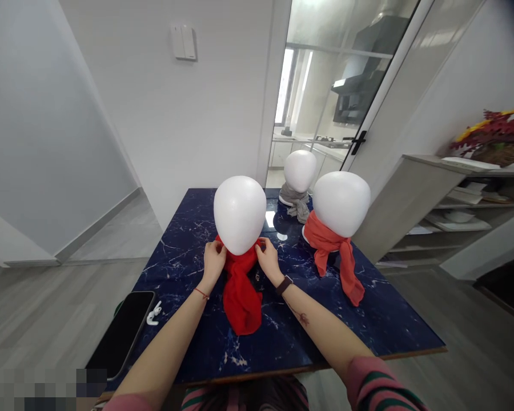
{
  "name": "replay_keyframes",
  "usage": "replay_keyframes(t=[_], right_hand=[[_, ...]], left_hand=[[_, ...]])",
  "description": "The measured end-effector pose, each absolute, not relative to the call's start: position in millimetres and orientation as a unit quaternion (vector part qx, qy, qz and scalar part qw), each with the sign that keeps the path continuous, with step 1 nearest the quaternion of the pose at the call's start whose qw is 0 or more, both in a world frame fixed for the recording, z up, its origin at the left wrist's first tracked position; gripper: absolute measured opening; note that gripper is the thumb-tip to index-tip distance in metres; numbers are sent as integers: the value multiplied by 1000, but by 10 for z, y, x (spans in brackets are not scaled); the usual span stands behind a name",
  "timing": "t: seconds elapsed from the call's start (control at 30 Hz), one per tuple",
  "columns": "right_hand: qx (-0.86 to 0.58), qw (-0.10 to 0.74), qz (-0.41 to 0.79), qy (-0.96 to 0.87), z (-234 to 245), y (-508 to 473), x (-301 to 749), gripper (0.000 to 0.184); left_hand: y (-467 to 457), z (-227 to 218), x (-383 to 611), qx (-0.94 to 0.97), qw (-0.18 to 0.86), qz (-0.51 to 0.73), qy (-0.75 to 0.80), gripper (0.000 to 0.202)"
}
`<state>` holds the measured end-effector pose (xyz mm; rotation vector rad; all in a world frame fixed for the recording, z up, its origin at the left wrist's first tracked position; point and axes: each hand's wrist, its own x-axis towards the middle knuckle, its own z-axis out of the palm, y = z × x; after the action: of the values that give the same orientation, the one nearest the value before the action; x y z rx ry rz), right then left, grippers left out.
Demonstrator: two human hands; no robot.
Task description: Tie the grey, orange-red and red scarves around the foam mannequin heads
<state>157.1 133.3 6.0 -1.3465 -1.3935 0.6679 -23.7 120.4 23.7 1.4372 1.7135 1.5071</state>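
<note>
A bright red scarf (242,297) is tied around the neck of a white mannequin head (240,211), its knot at the front and its tail hanging down onto the table. My left hand (214,260) pinches the scarf at the left side of the neck. On the other side, my right hand (268,257) pinches it too, fingertips closed on the cloth. To the right stands a second white head (341,202) wearing a coral scarf (325,237). Behind it is a third head (300,170) with a grey scarf (296,200).
The heads stand on a dark blue marbled table (184,245). A black phone (122,331) and white earbuds (154,313) lie at its left edge. Beyond the table are a wall and a glass door (325,74). A shelf unit (424,188) stands at the right.
</note>
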Motion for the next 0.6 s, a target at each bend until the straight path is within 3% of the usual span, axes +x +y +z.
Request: replay_keyframes(t=[0.1, 0.27, 0.43, 0.6], right_hand=[[-558, 541, 286, -561, -13, 1333, 1583, 24], [-549, 563, 257, -562, -41, 1293, 1619, 35], [-646, 436, 149, -609, -134, 1295, 1660, 43], [-631, 389, 144, -656, -204, 1251, 1633, 40]], left_hand=[[1221, 143, -247, 506, 219, 561, 618, 16], [1214, -2, -308, 458, 237, 602, 610, 22], [1242, -140, -317, 440, 306, 603, 591, 34], [1259, -188, -338, 479, 334, 595, 552, 36]])
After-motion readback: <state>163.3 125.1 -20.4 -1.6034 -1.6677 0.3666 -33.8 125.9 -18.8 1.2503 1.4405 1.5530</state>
